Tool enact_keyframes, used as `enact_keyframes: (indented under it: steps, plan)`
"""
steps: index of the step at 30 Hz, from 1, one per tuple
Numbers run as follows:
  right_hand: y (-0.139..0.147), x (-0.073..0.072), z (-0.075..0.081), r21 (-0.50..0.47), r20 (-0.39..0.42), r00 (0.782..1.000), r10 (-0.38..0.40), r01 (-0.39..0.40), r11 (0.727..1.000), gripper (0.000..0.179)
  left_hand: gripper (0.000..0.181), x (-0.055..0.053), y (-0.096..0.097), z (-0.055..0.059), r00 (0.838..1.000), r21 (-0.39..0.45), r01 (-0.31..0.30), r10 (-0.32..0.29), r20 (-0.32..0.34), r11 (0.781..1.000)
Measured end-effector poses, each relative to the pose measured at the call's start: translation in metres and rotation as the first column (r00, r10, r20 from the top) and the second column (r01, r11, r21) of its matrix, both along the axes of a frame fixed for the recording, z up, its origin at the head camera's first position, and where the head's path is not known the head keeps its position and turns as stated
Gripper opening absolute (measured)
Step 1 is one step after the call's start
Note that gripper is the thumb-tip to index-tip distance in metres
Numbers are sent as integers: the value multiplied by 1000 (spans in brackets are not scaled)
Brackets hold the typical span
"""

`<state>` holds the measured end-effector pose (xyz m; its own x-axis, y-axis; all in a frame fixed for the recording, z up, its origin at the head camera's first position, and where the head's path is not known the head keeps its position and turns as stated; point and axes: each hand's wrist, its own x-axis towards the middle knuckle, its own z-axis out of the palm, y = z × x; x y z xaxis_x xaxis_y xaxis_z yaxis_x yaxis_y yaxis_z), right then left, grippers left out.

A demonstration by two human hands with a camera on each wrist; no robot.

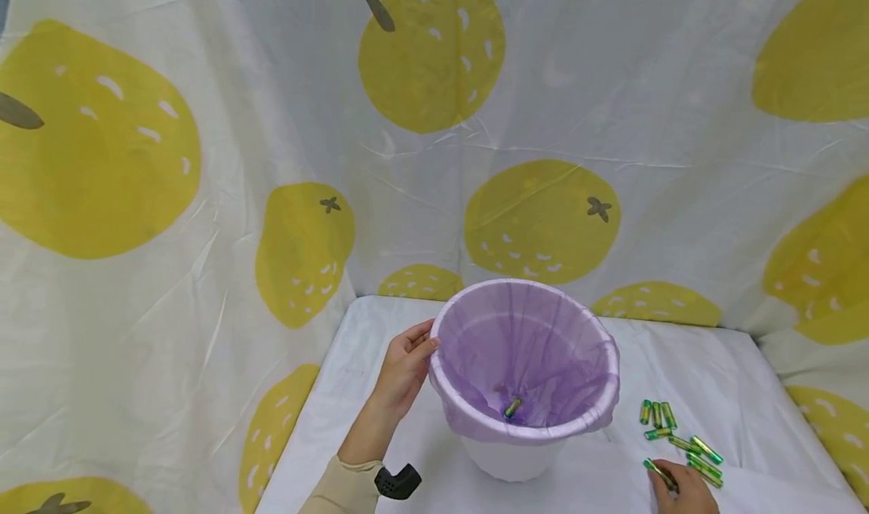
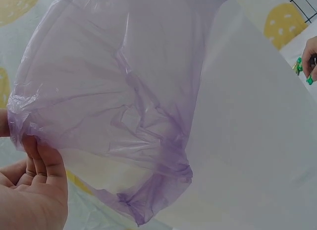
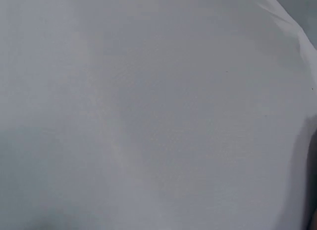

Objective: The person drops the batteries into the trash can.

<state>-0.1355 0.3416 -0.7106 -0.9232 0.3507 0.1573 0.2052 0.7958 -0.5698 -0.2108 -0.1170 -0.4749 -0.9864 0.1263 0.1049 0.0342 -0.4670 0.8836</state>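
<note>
A white bin (image 1: 512, 461) lined with a thin purple plastic bag (image 1: 543, 340) stands on the table, its mouth facing me. My left hand (image 1: 400, 370) grips the left side of its rim, thumb inside and fingers outside; the left wrist view shows the hand (image 2: 37, 185) pinching the bag's folded edge. One green and gold battery (image 1: 512, 407) lies at the bottom of the bag. At the lower right, my right hand (image 1: 684, 491) pinches another battery (image 1: 655, 469) just above the cloth. The right wrist view has only white cloth and a dark edge.
Several loose green batteries (image 1: 657, 413) lie on the white tablecloth (image 1: 753, 423), right of the bin and beyond my right hand. Behind and beside the table hangs a curtain (image 1: 421, 174) printed with yellow fruit. A black wrist device (image 1: 398, 482) sits by my left sleeve.
</note>
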Motion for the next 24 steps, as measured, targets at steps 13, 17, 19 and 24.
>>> enact_keyframes:
  steps: [13, 17, 19, 24]
  plan:
    - [5, -4, 11, -142, -99, 984, -151, 136, 981, 27, 49, -1, -2, -1, 1000, -6, 12, -12, 1, 1000]
    - [5, -6, 15, -164, -111, 983, -145, 126, 978, 28, 48, -1, -2, -1, 1000, 1, 4, -4, -2, 1000]
    - [6, -6, 18, -186, -65, 988, -137, 123, 975, 29, 48, -1, -2, -1, 1000, 0, 4, -4, 0, 1000]
    - [8, -8, 26, -193, 26, 994, -110, 113, 975, 31, 48, 0, -3, 0, 1000, -12, 9, -9, 3, 1000]
